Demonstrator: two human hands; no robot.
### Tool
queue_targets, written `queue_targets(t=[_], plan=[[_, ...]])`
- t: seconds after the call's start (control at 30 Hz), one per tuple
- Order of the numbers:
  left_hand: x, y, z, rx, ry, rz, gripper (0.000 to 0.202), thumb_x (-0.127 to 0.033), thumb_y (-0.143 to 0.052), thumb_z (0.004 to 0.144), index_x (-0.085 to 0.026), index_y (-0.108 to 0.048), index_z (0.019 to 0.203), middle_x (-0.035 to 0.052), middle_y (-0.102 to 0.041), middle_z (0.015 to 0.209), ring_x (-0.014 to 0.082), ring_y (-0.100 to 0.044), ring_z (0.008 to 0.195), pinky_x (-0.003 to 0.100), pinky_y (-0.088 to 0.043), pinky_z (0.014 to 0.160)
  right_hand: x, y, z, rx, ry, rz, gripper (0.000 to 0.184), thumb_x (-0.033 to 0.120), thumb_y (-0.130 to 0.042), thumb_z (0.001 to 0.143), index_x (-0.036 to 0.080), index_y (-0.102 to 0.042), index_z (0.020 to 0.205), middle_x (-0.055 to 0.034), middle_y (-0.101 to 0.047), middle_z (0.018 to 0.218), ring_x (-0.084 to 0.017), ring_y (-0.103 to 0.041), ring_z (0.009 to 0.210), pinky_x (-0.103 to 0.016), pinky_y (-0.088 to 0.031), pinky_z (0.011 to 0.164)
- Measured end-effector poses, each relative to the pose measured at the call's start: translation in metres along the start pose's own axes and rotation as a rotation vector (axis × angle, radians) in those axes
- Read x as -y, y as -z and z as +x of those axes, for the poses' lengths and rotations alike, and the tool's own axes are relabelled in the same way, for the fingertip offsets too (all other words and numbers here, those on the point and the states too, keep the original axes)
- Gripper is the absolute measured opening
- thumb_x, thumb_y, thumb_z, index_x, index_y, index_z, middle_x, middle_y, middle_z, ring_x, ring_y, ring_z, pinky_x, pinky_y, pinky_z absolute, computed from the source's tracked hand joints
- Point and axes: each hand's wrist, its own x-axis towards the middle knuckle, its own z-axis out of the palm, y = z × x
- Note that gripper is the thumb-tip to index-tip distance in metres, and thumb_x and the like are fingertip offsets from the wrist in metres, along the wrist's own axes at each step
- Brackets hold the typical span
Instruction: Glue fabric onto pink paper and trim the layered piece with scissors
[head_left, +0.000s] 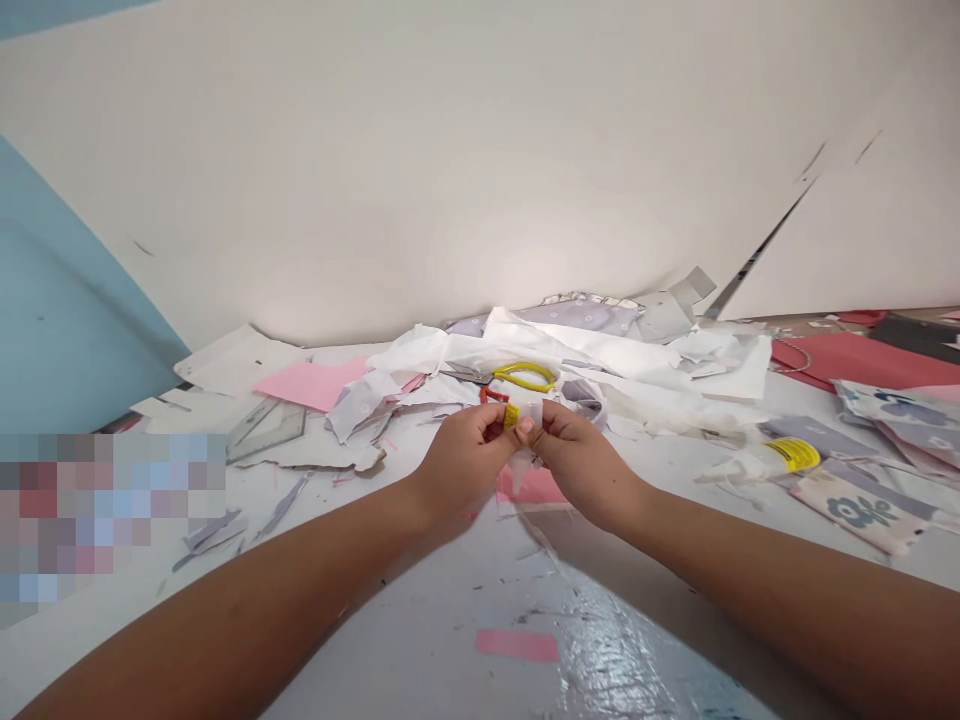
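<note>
My left hand and my right hand meet over the middle of the white table. Both are closed in a pinch on a small object with a yellow and red part and a clear strip, held between the fingertips. I cannot make out exactly what it is. A pink paper piece lies on the table just under my hands. Scissors with yellow handles lie a little beyond my fingers, on a heap of white fabric and paper scraps.
A pink sheet and a clear set square lie at the left. A glue bottle with a yellow label and flower-print fabric pieces lie at the right. Red card sits far right. A pink slip lies near me.
</note>
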Motion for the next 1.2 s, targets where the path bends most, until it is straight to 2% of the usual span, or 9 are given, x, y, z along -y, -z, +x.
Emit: queue_targets(t=[0.27,0.6,0.77,1.2], plan=[[-0.002,-0.004,0.002,0.021,-0.023,0.022,0.029,-0.044,-0.045,0.076,-0.018,-0.047,0.064,-0.0050,-0.038,0.057,0.0089,-0.032,0.053,0.021,-0.028,0.049,-0.001,0.006,-0.002,-0.017,0.017,-0.025,0.018,0.036,-0.049,0.076,0.020,-0.054,0.080,0.0028,-0.049,0.065,-0.012,-0.042,0.060,-0.027,-0.033,0.057],[-0.005,-0.015,0.006,0.037,-0.045,0.014,0.028,-0.040,-0.047,0.075,-0.018,-0.039,0.059,-0.0059,-0.035,0.055,0.0083,-0.030,0.052,0.020,-0.025,0.047,-0.008,0.019,-0.007,-0.053,-0.010,-0.073,0.019,0.038,-0.048,0.077,0.019,-0.051,0.074,0.0033,-0.045,0.064,-0.012,-0.039,0.058,-0.027,-0.032,0.055],[-0.009,-0.018,0.010,0.052,-0.078,0.058,0.026,-0.036,-0.047,0.075,-0.018,-0.038,0.059,-0.0064,-0.033,0.054,0.0077,-0.028,0.051,0.020,-0.023,0.045,-0.005,0.025,-0.009,-0.020,0.028,-0.016,0.020,0.039,-0.048,0.078,0.020,-0.052,0.080,0.0025,-0.048,0.068,-0.012,-0.041,0.061,-0.027,-0.033,0.057],[-0.018,-0.029,0.015,0.053,-0.084,0.117,0.032,-0.043,-0.045,0.075,-0.018,-0.039,0.057,-0.0064,-0.035,0.052,0.0079,-0.030,0.050,0.020,-0.024,0.045,0.000,0.036,-0.015,-0.046,0.033,0.021,0.021,0.039,-0.050,0.076,0.020,-0.055,0.083,0.0030,-0.050,0.064,-0.012,-0.042,0.059,-0.026,-0.031,0.056]])
